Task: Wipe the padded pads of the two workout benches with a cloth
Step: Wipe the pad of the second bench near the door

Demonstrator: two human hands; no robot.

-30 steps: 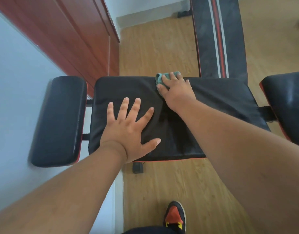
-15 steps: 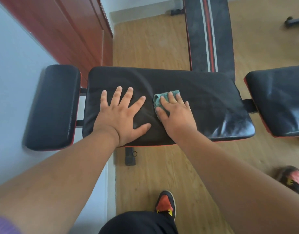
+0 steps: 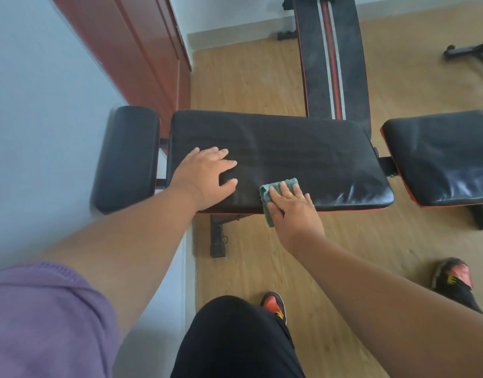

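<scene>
Black padded middle pad (image 3: 303,159): rounded rectangle, smooth faux leather, faintly creased, red piping along near edge, glossy streaks toward right corner. Small headrest pad (image 3: 127,156) just beside its left end, same black covering, joined by dark metal bars. Seat pad (image 3: 442,156) to the right, shinier, wrinkled, red underside, apart from the middle pad with a bracket between.

Teal cloth (image 3: 270,195): soft, nubby terry weave, crumpled, lying on near edge of middle pad, one corner hanging over the front rim. Right hand (image 3: 292,211) pressing flat on the cloth, fingers (image 3: 285,188) straight and slightly spread. Left hand (image 3: 204,178) resting palm-down on left part of same pad, fingers loosely apart, slightly blurred, holding nothing.

Versus half a second earlier: cloth and right hand now nearer the front rim, formerly mid-pad; left hand fingers less widely splayed; wider view of floor, both shoes visible.

Second bench (image 3: 333,58) beyond, long narrow black pad with red and white centre stripes, dusty-looking, running away from the viewer. Wood-grain laminate floor (image 3: 248,83), light tan. Pale blue wall (image 3: 43,105) on left, reddish-brown cabinet (image 3: 142,50) against it. Purple sleeve (image 3: 43,323), black trousers (image 3: 234,339), red-and-black shoes (image 3: 453,282) below.
</scene>
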